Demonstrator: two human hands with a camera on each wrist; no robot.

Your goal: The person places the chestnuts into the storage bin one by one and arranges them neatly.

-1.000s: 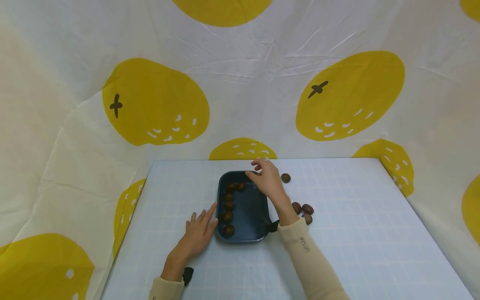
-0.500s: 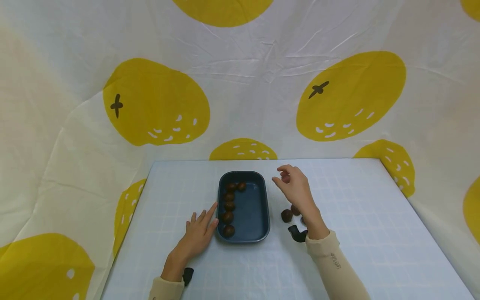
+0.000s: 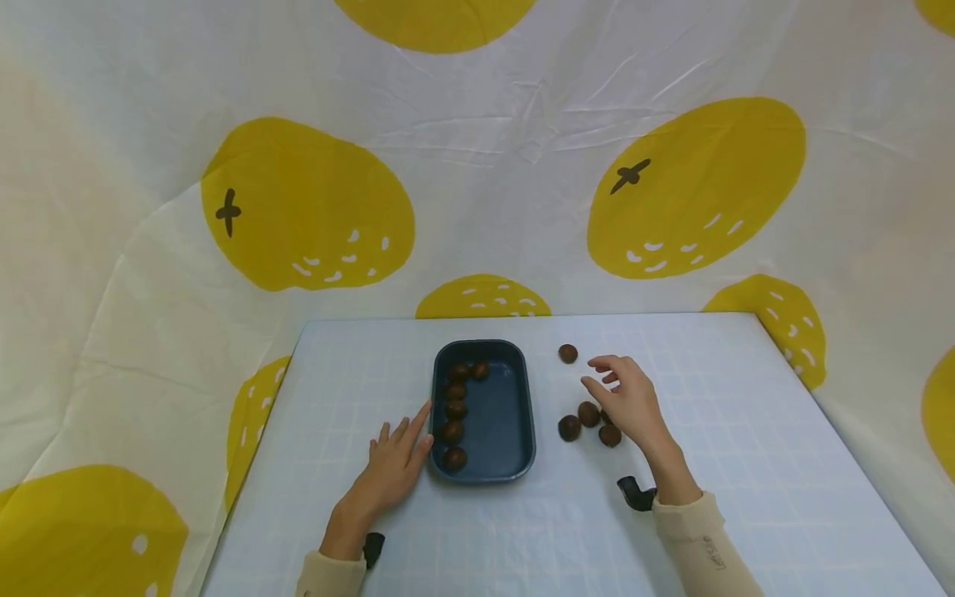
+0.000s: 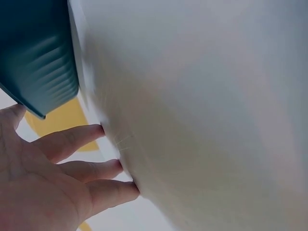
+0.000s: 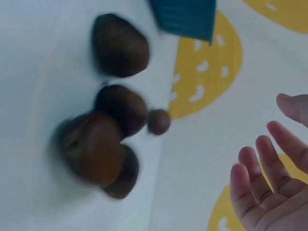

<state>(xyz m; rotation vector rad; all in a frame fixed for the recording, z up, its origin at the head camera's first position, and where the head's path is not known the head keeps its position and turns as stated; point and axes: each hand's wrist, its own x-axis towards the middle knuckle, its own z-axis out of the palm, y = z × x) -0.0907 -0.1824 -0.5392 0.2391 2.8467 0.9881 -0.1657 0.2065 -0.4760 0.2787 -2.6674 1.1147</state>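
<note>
A dark blue rectangular tray (image 3: 496, 423) holds several round brown chestnuts (image 3: 453, 432), in a column along its left wall with one turning right at the far end. My left hand (image 3: 391, 468) lies with spread fingers at the tray's left side; in the left wrist view, one fingertip touches the rim of the tray (image 4: 43, 62). My right hand (image 3: 632, 404) hovers by a loose group of chestnuts (image 3: 588, 414), fingers loosely bent and holding nothing. The right wrist view has those chestnuts (image 5: 96, 149) left of the relaxed hand (image 5: 279, 178), apart from it. One in the group is partly hidden in the head view.
A lone chestnut (image 3: 568, 353) sits on the table near the far edge, right of the tray. A pale checked cloth (image 3: 746, 464) covers the table. Behind it hangs a white curtain (image 3: 507, 199) with yellow fruit prints.
My right hand has moved from above the tray's far right corner to the right and toward me, uncovering the loose chestnuts. My left hand and the tray have stayed put.
</note>
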